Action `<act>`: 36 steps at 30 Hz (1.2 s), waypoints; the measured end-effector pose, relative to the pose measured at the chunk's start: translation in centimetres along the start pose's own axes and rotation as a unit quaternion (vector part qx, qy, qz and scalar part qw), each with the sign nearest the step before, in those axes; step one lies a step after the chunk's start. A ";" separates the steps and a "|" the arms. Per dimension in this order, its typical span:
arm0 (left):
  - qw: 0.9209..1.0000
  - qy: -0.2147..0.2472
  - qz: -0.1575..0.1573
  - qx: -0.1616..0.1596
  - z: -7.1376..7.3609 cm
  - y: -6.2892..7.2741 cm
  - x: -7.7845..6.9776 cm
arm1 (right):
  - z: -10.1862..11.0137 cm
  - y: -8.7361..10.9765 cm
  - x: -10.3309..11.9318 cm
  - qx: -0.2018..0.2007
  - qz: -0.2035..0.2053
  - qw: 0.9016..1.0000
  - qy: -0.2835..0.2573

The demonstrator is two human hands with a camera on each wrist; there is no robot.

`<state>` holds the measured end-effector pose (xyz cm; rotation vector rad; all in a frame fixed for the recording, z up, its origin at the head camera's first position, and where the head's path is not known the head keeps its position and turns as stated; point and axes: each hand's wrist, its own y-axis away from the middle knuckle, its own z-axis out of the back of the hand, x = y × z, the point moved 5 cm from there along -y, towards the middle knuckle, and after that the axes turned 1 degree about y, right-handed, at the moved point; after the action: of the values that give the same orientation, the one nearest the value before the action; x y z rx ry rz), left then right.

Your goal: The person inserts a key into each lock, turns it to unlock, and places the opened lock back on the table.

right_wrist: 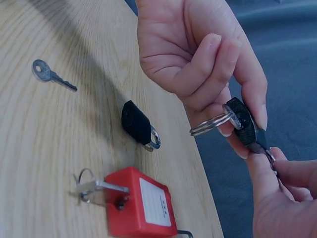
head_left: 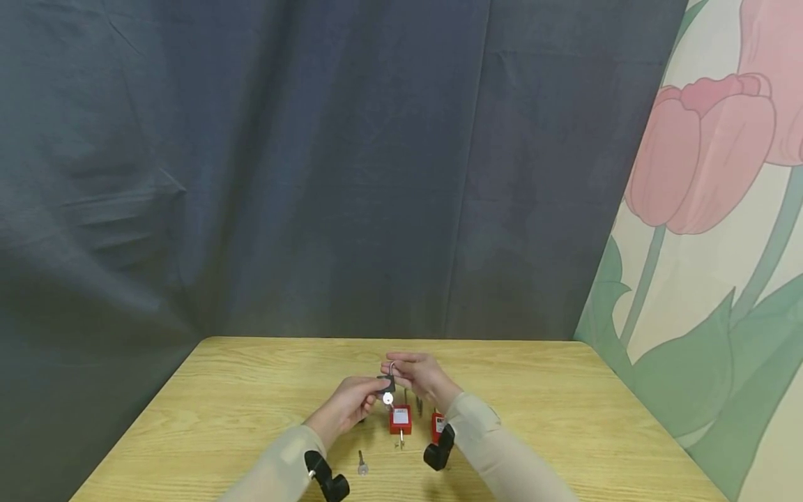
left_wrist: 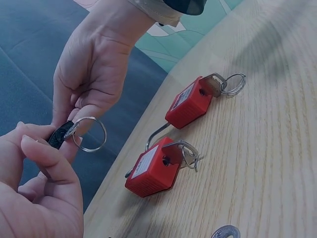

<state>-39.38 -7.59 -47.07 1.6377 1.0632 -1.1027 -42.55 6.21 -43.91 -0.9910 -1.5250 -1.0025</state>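
Observation:
My left hand (head_left: 346,403) pinches the dark body of a small black padlock (right_wrist: 241,119) between thumb and fingers, lifted above the table. A key (head_left: 387,398) sits in the padlock's underside, and its metal ring (right_wrist: 212,125) hangs loose. From the other side my right hand (head_left: 428,377) reaches in, its thumb and finger pinching at the metal shackle (right_wrist: 270,156). The fingertips cover much of that shackle in the right wrist view. In the left wrist view, fingers of both hands meet round the padlock.
On the wooden table (head_left: 251,404) below stand two red padlocks, one nearer the middle (head_left: 400,418) and one to its right (left_wrist: 190,105), each with a key in it. A second black padlock (right_wrist: 135,124) and a loose key (right_wrist: 54,77) lie nearby. A dark curtain (head_left: 351,174) hangs behind.

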 end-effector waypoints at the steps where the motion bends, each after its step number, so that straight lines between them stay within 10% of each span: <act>1: 1.000 0.000 -0.001 0.001 0.0 0.0 0.0 | 0.1 0.0 0.0 0.000 -0.001 1.000 0.002; 8: 1.000 -0.010 -0.003 0.006 0.0 0.2 -0.1 | 2.1 1.0 0.8 0.004 -0.001 0.999 0.036; 22: 1.000 -0.016 -0.002 0.001 0.2 0.2 -0.2 | 11.9 3.1 0.6 -0.122 -0.007 0.984 0.127; 36: 0.993 -0.114 -0.027 -0.027 0.5 -0.3 -0.9 | 13.4 3.8 -1.6 -0.138 -0.072 0.985 0.073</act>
<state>-40.02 -8.13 -46.39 1.4092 0.9828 -1.2537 -42.77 19.94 -46.92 -0.9831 -1.3743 -1.3875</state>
